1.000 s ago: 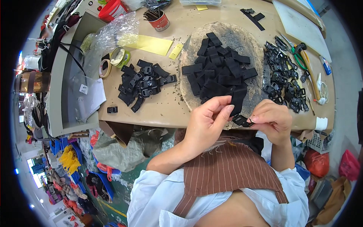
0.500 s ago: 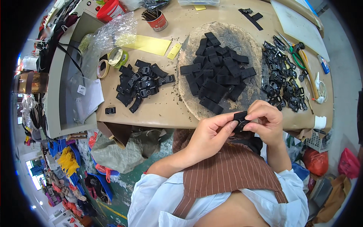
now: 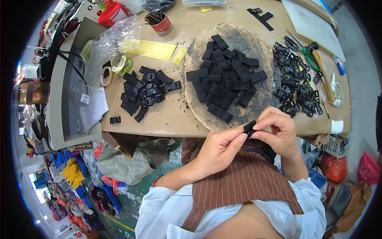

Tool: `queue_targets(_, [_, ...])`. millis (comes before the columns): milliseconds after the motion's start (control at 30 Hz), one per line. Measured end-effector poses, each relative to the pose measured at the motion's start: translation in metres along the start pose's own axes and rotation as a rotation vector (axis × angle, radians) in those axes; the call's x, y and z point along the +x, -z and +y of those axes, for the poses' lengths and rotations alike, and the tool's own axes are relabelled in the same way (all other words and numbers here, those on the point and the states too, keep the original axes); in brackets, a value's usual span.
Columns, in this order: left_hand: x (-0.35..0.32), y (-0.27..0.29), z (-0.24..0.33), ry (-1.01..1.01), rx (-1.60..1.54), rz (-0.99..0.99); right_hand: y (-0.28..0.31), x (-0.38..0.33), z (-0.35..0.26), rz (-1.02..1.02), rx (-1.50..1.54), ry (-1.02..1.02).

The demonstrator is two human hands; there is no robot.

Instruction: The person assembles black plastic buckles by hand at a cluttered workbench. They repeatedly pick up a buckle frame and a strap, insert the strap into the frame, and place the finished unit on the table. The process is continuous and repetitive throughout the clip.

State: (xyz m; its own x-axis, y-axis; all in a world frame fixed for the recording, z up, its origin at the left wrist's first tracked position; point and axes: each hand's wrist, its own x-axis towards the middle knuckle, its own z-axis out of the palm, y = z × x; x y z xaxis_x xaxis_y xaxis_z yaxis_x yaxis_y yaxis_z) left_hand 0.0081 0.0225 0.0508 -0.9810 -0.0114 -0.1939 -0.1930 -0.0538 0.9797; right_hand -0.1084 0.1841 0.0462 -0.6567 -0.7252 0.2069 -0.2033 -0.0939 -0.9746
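Observation:
Just in front of the table edge, my left hand [image 3: 223, 148] and my right hand [image 3: 278, 129] pinch a small black webbing strap piece [image 3: 249, 126] between thumbs and fingertips. The strap appears folded; whether a buckle sits in it is hidden by my fingers. Beyond my hands, a heap of flat black strap pieces [image 3: 227, 81] lies on a round, worn board [image 3: 254, 40]. To the left is a pile of strap pieces fitted with buckles [image 3: 151, 91]. Loose black buckles [image 3: 294, 83] are heaped on the right. One single buckle [image 3: 115, 120] lies near the front left.
Right of the loose buckles lie a hammer [image 3: 325, 73] and a green-handled tool [image 3: 311, 59]. A red can of thin rods [image 3: 162, 27], yellow strips [image 3: 153, 48] and a tape roll [image 3: 106, 76] stand or lie toward the back left. A grey box wall [image 3: 55, 105] borders the left.
The strap piece has been turned in my fingers and now shows a narrower, folded side. Both hands stay close together, and the view has shifted slightly.

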Motion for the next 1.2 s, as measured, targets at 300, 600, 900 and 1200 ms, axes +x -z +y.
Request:
queue_targets(300, [0.012,0.011,-0.009,-0.216,0.313,0.112,-0.010,0.001,-0.002,-0.018,-0.210,0.033])
queue_targets(600, [0.010,0.007,-0.002,0.034,-0.041,0.134,-0.007,0.003,-0.003,-0.037,-0.141,-0.026])
queue_targets(900, [0.009,0.006,-0.004,0.016,-0.176,0.097,-0.001,0.004,-0.006,-0.046,0.167,-0.176])
queue_targets(1200, [0.010,0.006,0.002,0.000,-0.222,0.226,0.006,0.010,-0.005,-0.078,0.068,-0.038])
